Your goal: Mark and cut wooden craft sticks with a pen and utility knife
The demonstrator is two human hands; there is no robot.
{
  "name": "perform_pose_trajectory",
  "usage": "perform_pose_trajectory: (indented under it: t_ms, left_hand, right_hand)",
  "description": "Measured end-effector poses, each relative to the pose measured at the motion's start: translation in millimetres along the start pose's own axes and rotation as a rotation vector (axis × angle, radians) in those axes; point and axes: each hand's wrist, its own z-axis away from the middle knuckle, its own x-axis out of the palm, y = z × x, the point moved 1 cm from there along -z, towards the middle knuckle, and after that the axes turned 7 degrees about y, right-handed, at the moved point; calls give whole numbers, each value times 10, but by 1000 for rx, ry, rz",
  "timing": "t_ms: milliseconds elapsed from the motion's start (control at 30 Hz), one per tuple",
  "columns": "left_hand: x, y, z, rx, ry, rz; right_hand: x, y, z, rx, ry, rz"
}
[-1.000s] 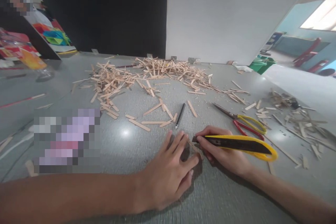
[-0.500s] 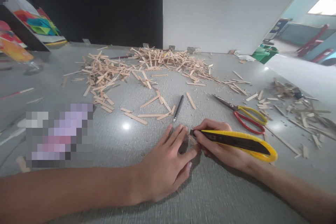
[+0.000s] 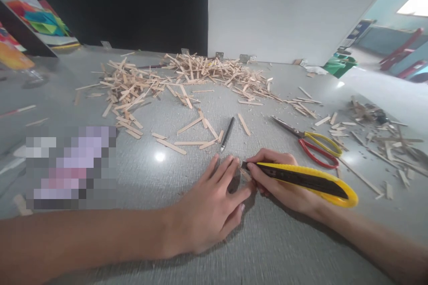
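Note:
My right hand (image 3: 279,178) is closed around a yellow and black utility knife (image 3: 301,180), whose front end points left at a small wooden stick piece (image 3: 245,174) on the grey table. My left hand (image 3: 214,205) lies palm down beside it, fingers spread, its index finger and thumb at the stick piece. The knife's blade is too small to make out. Just beyond my left fingertips lies a dark pen (image 3: 228,134). Scissors (image 3: 306,138) with one red and one yellow handle rest partly open to the right.
Heaps of wooden sticks (image 3: 130,84) spread along the back of the grey table (image 3: 133,249). More scraps (image 3: 388,142) lie at the right. A blurred purple object (image 3: 76,160) is at the left. Black and white panels (image 3: 267,9) stand behind.
The view has shifted slightly. Both hands hold nearly the same pose, and the knife still points at the stick piece.

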Motion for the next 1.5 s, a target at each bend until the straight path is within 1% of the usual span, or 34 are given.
perform_pose_trajectory:
  t_ms: [100, 167, 267, 367, 500, 600, 667, 833, 933, 1100, 1233, 1400, 1500]
  left_hand:
    - [-17, -3, 2, -6, -5, 32]
    - [-23, -2, 1, -3, -19, 25]
    - [-19, 0, -1, -1, -28, 9]
    - [-9, -2, -2, 7, -4, 9]
    - [0, -5, 5, 11, 17, 2]
    - [-1, -1, 14, 12, 6, -4]
    - [-7, -1, 17, 14, -2, -12]
    - [-26, -21, 10, 44, -19, 16]
    - [-29, -34, 6, 62, -37, 9]
    - [-32, -33, -3, 92, -20, 5]
    - [-33, -32, -6, 90, -55, -9]
    - [-41, -29, 3, 97, -56, -31]
    - [-49, -28, -1, 103, -85, -49]
  right_hand:
    - [4, -5, -1, -73, 29, 99]
    - [7, -4, -1, -96, 34, 127]
    - [8, 4, -1, -77, 15, 106]
    - [4, 11, 4, -67, 2, 84]
    - [3, 14, 9, -61, 3, 71]
    - [10, 11, 4, -70, 5, 90]
    - [16, 5, -1, -94, 21, 130]
    - [30, -25, -7, -219, 66, 239]
    - [36, -32, -8, -240, 49, 230]
    - [44, -36, -12, -243, 43, 222]
    - [55, -58, 1, -278, 53, 218]
    - [48, -76, 3, -297, 34, 211]
    - [40, -83, -6, -302, 32, 211]
